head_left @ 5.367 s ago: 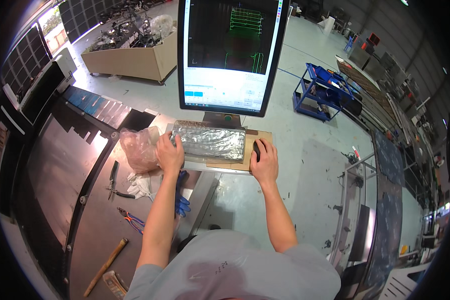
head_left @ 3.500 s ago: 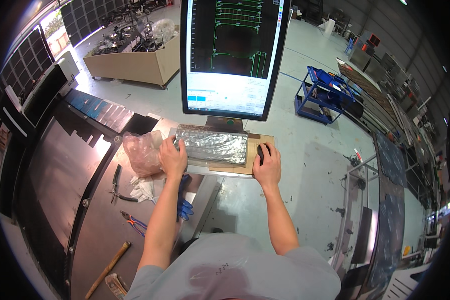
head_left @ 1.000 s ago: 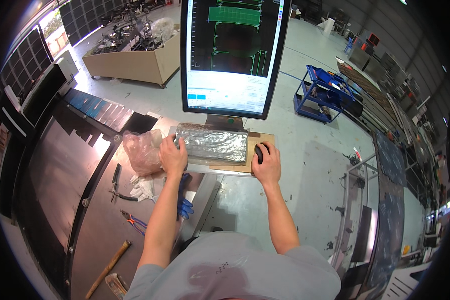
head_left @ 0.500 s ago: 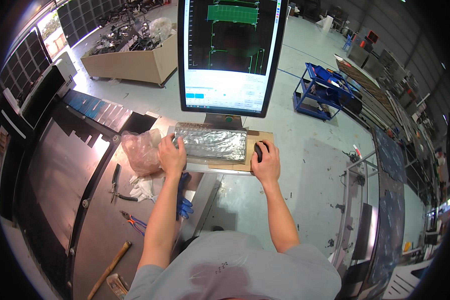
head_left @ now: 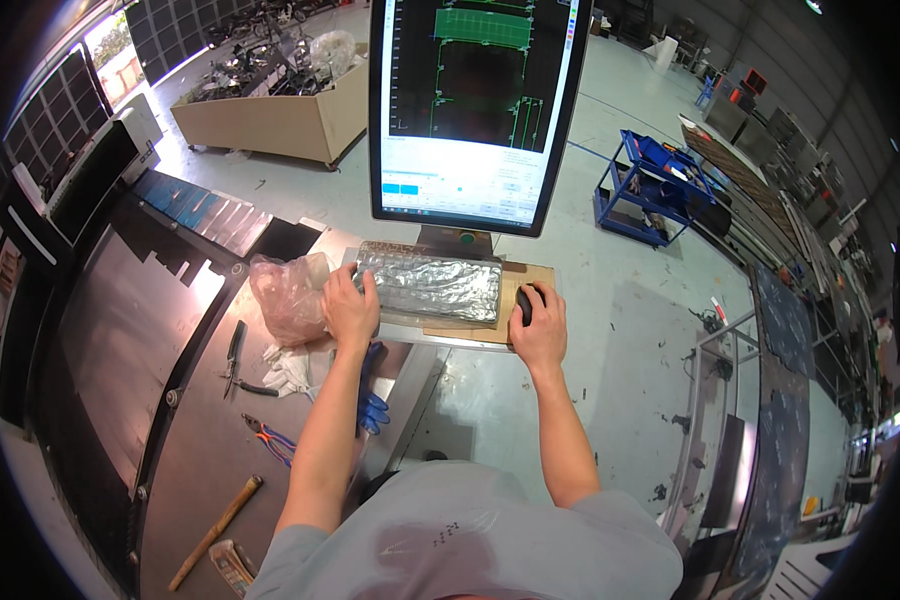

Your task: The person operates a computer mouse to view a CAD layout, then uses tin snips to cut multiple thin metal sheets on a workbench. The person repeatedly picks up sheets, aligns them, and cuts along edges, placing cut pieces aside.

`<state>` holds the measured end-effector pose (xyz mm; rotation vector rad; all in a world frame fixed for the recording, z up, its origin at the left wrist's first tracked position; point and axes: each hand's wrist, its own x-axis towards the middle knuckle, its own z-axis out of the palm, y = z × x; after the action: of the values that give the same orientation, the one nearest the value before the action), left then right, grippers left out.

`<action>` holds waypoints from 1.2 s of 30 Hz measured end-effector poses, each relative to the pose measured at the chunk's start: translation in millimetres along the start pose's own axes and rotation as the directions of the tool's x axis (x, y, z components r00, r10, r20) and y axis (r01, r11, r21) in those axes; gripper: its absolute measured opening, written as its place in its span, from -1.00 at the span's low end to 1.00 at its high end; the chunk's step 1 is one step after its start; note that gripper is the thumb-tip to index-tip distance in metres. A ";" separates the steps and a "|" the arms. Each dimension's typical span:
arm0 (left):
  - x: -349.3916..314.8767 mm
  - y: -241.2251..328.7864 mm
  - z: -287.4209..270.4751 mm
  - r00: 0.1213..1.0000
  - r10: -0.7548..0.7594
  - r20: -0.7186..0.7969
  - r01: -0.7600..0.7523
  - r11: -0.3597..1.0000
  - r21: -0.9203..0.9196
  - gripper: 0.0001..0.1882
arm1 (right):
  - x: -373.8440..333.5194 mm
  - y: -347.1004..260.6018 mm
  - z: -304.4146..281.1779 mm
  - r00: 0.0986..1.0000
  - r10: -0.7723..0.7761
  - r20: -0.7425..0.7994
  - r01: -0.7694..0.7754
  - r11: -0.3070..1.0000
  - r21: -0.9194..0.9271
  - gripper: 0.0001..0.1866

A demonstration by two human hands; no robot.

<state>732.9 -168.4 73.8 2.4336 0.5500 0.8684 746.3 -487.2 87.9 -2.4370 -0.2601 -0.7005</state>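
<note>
A computer keyboard (head_left: 430,287) under clear, wrinkled plastic lies below the tall monitor (head_left: 460,190). At its left end rests my left hand (head_left: 350,308), with thumb and fingers apart and the fingertips on or close to the keys there. My right hand (head_left: 540,332) is wrapped over a black computer mouse (head_left: 526,300), hiding part of it. Under the mouse is a piece of brown cardboard (head_left: 515,275), to the right of the keyboard. Green line drawings on black fill the screen's upper part, above a pale panel.
Beside my left hand sits a crumpled pinkish plastic bag (head_left: 288,297). White gloves (head_left: 288,368), a blue glove (head_left: 373,408), pliers (head_left: 268,438) and a wooden handle (head_left: 215,532) lie on the metal surface. A blue cart (head_left: 650,190) stands far right, a beige bin (head_left: 270,128) far left.
The whole view has shifted slightly, so things appear a little farther right. Both hands keep their places at the keyboard and on the mouse.
</note>
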 end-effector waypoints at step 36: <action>-0.2 2.3 -1.5 1.000 -0.001 -0.010 0.001 1.000 0.007 -0.61 | -0.4 2.7 1.9 1.000 0.006 -0.020 -0.006 1.000 -0.019 -0.61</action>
<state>732.2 -169.8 76.0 2.4364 0.5592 0.8800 747.6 -488.3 85.1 -2.4459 -0.2389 -0.7278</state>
